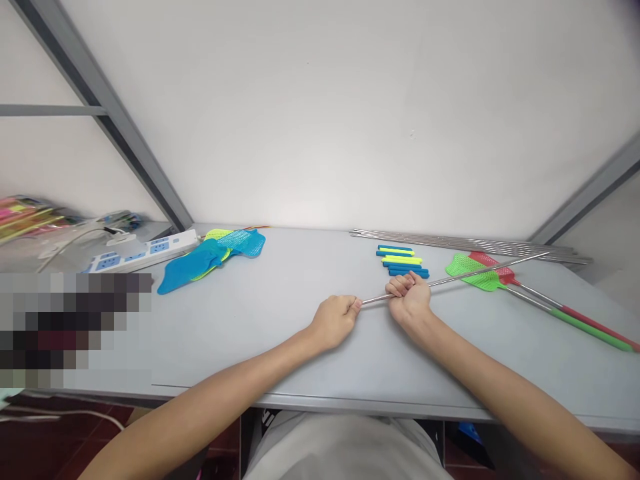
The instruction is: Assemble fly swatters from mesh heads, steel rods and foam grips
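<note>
A thin metal rod (465,275) slants above the table, rising toward the right. My left hand (334,321) is closed around its left end. Farther along, my right hand (411,298) has its fingers curled round the same rod, palm side turned up. Just behind the right hand lie several short blue and yellow tubes (401,261). The free end of the rod passes over a green fly swatter (483,281) and a red fly swatter (507,275). What is inside my left fist is hidden.
Several metal rods (445,241) lie along the wall. Blue and yellow swatter heads (195,267) are piled at left, by a white power strip (170,248). Grey frame posts (135,143) flank the grey table (280,363). A pixelated patch covers the lower left.
</note>
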The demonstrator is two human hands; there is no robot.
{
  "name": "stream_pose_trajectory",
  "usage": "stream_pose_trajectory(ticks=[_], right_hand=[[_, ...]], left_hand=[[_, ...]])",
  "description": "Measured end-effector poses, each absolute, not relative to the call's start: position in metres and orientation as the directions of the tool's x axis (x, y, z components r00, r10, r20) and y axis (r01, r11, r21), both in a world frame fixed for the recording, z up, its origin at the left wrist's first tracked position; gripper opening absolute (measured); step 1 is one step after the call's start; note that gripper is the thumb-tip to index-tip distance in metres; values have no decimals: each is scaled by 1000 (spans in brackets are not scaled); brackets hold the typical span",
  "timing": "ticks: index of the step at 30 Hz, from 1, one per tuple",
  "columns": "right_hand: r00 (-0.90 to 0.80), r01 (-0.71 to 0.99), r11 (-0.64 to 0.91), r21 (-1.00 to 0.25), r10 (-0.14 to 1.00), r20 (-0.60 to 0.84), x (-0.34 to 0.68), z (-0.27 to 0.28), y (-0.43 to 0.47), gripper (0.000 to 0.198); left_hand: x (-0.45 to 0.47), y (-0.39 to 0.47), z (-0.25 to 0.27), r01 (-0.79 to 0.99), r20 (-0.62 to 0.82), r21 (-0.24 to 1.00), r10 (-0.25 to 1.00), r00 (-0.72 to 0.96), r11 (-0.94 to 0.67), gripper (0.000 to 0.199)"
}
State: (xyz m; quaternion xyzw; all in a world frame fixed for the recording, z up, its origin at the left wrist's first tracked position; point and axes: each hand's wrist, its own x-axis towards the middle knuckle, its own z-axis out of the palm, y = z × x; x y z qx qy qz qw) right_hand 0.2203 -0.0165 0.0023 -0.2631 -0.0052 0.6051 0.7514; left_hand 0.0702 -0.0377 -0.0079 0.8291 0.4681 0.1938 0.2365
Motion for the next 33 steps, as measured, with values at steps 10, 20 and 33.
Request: stream_pose_trajectory(ticks=[10,20,33], right_hand=[[260,-904,112,-413,910,-323,219,5,-17,26],[255,-904,107,-413,912,-322,219,4,-18,25],[271,-879,96,-466,905,-327,218,3,-17,26]], left_hand=[[71,-39,-6,692,84,574,873,481,-437,39],[72,-39,-6,693,81,579,876,476,-430,39],[73,-40,-4,704,80,570,881,466,-424,38]])
